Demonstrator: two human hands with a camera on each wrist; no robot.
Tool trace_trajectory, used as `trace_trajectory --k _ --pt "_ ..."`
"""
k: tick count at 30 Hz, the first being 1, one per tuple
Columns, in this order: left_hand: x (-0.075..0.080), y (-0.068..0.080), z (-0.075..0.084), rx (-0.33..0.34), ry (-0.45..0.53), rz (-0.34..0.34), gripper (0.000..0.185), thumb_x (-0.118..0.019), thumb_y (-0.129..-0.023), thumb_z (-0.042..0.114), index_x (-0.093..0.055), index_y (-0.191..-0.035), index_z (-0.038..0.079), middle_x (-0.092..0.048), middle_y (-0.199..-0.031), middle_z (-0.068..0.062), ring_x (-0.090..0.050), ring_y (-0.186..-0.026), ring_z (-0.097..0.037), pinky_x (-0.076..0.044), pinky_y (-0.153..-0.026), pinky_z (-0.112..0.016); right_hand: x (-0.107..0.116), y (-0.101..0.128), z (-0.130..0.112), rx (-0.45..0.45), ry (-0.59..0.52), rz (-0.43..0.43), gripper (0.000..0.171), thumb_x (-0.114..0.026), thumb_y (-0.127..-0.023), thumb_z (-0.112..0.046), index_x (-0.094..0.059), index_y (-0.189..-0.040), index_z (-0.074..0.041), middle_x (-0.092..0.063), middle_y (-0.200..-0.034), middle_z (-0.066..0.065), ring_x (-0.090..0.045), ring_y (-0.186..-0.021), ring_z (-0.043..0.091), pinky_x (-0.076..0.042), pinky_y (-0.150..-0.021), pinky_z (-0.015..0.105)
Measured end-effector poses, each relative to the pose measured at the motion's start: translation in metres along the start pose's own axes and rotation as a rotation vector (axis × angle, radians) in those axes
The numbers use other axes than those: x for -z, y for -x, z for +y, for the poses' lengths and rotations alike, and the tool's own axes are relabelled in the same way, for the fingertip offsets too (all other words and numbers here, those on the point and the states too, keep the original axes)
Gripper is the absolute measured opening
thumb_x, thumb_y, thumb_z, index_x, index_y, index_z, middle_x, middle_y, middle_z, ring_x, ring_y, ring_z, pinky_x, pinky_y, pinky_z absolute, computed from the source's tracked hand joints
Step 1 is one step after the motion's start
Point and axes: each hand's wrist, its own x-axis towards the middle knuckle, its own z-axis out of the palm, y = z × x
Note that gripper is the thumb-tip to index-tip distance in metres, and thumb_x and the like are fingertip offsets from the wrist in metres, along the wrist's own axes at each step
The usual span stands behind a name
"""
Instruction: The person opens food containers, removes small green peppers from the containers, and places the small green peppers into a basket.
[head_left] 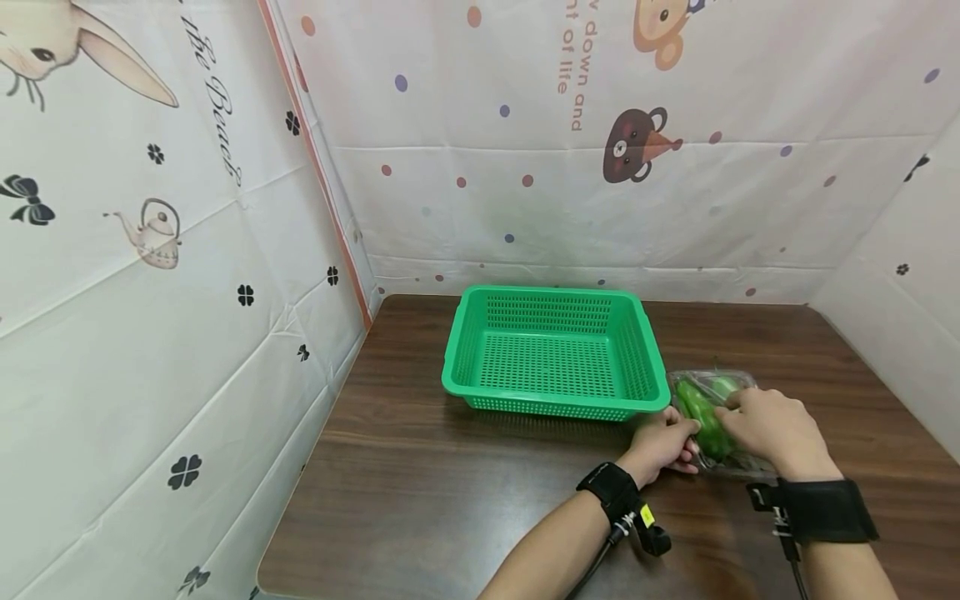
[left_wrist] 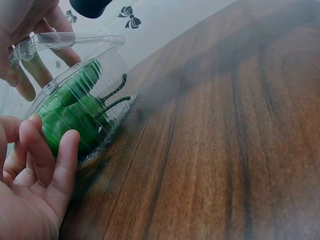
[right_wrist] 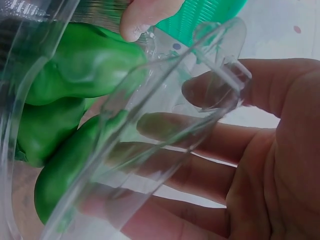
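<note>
On the dark wooden surface [head_left: 480,500] a clear plastic clamshell box [head_left: 711,417] holding glossy green peppers [head_left: 705,412] lies just to the right of a green perforated plastic basket [head_left: 553,350], near enough that the box almost meets the basket's front right corner.

Both hands work on the box together. The left hand [head_left: 662,446] comes at it from the basket side, fingers [left_wrist: 45,155] lightly bent and touching the ribbed clear wall; this seems to steady the box so it does not slide on the smooth wood. Whether those fingers truly clamp it or only rest against it, I cannot tell.

The right hand [head_left: 772,429] covers the box from the far side. In the right wrist view its fingers [right_wrist: 210,130] run long and nearly straight beneath the thin transparent lid [right_wrist: 165,100], which stands tilted away from the peppers, so the hand looks to be propping the lid up from below.

The basket has nothing visible in it. Printed white sheets [head_left: 187,250] wall in the surface on three sides.
</note>
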Motion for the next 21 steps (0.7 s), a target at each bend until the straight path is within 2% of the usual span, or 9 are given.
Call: trace_trajectory --k 9,16,19,21 --pt "-0.001 0.000 0.000 -0.002 0.000 0.008 0.025 -0.066 -0.097 0.020 -0.055 -0.076 0.014 -0.054 -0.057 0.000 -0.047 -0.044 -0.010 -0.056 -0.049 -0.036 0.001 0.000 0.004 0.023 -0.002 0.005 0.044 -0.052 -0.100 -0.024 -0.068 -0.115 0.013 -0.068 -0.108 0.036 -0.067 -0.083 0.045 -0.051 -0.065 0.056" --pt "0.001 0.002 0.003 0.003 -0.003 -0.001 0.026 -0.065 -0.097 0.020 -0.054 -0.074 0.016 -0.054 -0.056 0.001 -0.047 -0.043 -0.010 -0.053 -0.045 -0.029 0.003 0.001 0.007 0.032 -0.018 -0.001 0.044 -0.049 -0.100 -0.024 -0.069 -0.113 0.013 -0.069 -0.106 0.034 -0.066 -0.077 0.035 -0.050 -0.063 0.051" --pt "0.001 0.002 0.003 0.012 0.003 -0.006 0.026 -0.065 -0.097 0.020 -0.053 -0.074 0.017 -0.053 -0.055 0.002 -0.046 -0.043 -0.009 -0.051 -0.044 -0.027 0.004 0.001 0.009 0.033 -0.023 -0.006 0.044 -0.050 -0.101 -0.025 -0.069 -0.115 0.013 -0.068 -0.107 0.034 -0.067 -0.080 0.038 -0.049 -0.064 0.053" --pt "0.001 0.002 0.002 0.005 0.006 -0.005 0.026 -0.065 -0.097 0.020 -0.054 -0.074 0.016 -0.054 -0.056 0.001 -0.046 -0.043 -0.010 -0.051 -0.044 -0.028 0.004 0.000 0.011 0.033 -0.025 -0.012 0.045 -0.050 -0.102 -0.025 -0.068 -0.117 0.013 -0.067 -0.110 0.035 -0.066 -0.087 0.045 -0.049 -0.068 0.057"
